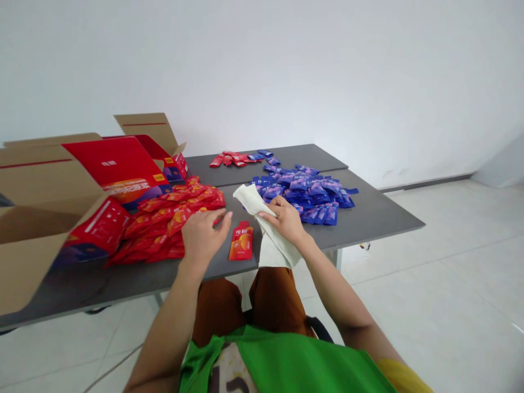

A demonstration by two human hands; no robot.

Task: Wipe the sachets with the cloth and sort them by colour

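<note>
A white cloth (272, 243), folded and partly hanging at the table's front edge, is in my right hand (286, 218), which has its thumb and fingers closed on it. My left hand (203, 236) hovers over the right side of a heap of red pouches (158, 226). Its thumb and index finger are slightly apart, and nothing shows between them. A single red pouch (241, 243) with an orange print lies flat on the table between my hands. Just beyond my right hand spreads a heap of blue-purple pouches (311, 191).
On the left stand open cardboard boxes (118, 164) with raised flaps, printed red and purple. A few red pouches (233, 159) and blue ones lie at the back of the dark grey table (380, 218). A white wall (286, 71) rises behind it.
</note>
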